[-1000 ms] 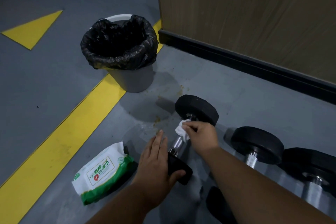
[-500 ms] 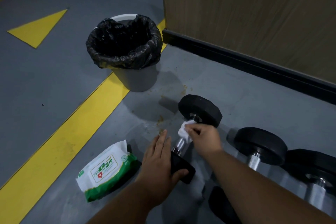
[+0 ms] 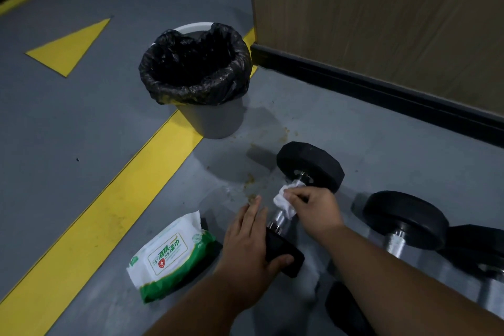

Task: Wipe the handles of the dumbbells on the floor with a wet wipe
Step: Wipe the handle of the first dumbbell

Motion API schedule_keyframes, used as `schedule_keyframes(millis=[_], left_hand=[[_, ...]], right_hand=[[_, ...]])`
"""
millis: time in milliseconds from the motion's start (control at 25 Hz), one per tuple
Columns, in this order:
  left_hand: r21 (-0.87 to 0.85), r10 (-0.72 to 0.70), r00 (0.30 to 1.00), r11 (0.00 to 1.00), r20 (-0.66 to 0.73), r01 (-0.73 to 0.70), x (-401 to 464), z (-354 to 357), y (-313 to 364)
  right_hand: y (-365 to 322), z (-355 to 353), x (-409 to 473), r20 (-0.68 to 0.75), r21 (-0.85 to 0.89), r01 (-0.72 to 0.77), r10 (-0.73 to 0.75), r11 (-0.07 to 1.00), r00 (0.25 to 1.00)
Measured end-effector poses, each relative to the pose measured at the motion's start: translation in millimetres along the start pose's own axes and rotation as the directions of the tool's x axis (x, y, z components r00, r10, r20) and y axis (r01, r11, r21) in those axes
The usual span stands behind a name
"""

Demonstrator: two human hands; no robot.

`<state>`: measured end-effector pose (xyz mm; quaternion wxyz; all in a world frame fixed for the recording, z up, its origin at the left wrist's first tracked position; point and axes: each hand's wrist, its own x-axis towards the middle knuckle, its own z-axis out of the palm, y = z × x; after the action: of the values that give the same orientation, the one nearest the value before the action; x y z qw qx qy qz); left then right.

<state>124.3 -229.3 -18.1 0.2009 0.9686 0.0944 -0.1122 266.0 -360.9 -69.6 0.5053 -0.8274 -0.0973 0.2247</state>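
Observation:
A black dumbbell [image 3: 311,165] with a silver handle lies on the grey floor. My right hand [image 3: 313,209] grips a crumpled white wet wipe [image 3: 283,200] wrapped round the far part of that handle. My left hand [image 3: 248,243] rests on the dumbbell's near weight head [image 3: 286,256], fingers straight, thumb lying across the head. Two more dumbbells lie to the right: one [image 3: 406,217] beside it, another [image 3: 480,251] at the frame's right edge.
A green-and-white wet wipe pack [image 3: 169,256] lies on the floor left of my left hand. A grey bin with a black liner [image 3: 196,73] stands beyond on a yellow floor line [image 3: 90,224]. A wooden wall with a black skirting [image 3: 381,90] runs behind the dumbbells.
My right hand with the wipe has shifted slightly along the handle near the far head. My left hand has stayed on the near head.

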Motion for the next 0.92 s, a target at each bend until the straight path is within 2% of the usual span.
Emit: schedule_keyframes(millis=[120, 160, 200, 280, 360, 440, 600, 680, 760, 880, 920], left_hand=[[-0.025, 0.012, 1.0, 1.0, 0.002, -0.012, 2, 2, -4], [-0.039, 0.015, 1.0, 0.999, -0.002, -0.015, 2, 2, -6], [-0.054, 0.015, 1.0, 0.998, -0.01, -0.015, 3, 2, -9], [-0.068, 0.009, 1.0, 0.998, -0.014, -0.01, 5, 1, -10], [-0.074, 0.006, 1.0, 0.997, -0.02, -0.008, 5, 0, -10], [-0.086, 0.003, 1.0, 0.996, -0.025, -0.005, 5, -1, -12], [-0.126, 0.02, 1.0, 0.992, -0.018, -0.022, 5, 0, -14], [-0.162, 0.029, 0.999, 0.986, -0.039, -0.035, 6, -2, -18], [-0.165, 0.023, 0.999, 0.986, -0.035, -0.029, 8, -5, -22], [-0.18, 0.016, 1.0, 0.983, -0.011, -0.018, 8, -8, -24], [-0.187, 0.016, 1.0, 0.982, -0.009, -0.018, 7, -9, -24]], right_hand=[[-5, 8, -28, 0.239, -0.056, 0.069, -0.054, 0.996, 0.97], [-5, 8, -27, 0.272, -0.075, 0.097, -0.073, 0.992, 0.96], [-5, 7, -19, 0.255, -0.084, 0.11, -0.086, 0.99, 0.963], [-4, -1, 5, 0.095, -0.024, 0.021, -0.019, 0.999, 0.995], [-4, -9, 24, -0.05, 0.042, -0.049, 0.051, 0.998, 0.997], [-4, -4, 22, -0.058, 0.037, -0.063, 0.065, 0.997, 0.996], [-6, 11, -21, 0.189, 0.036, -0.01, 0.003, 0.999, 0.982], [-6, 10, -18, 0.262, -0.012, 0.03, -0.026, 0.999, 0.965], [-4, 6, 2, 0.195, -0.025, 0.032, -0.026, 0.999, 0.98], [-4, 1, 20, -0.028, 0.091, -0.038, 0.041, 0.995, 0.999], [-5, 4, 17, -0.053, 0.127, -0.061, 0.069, 0.99, 0.996]])
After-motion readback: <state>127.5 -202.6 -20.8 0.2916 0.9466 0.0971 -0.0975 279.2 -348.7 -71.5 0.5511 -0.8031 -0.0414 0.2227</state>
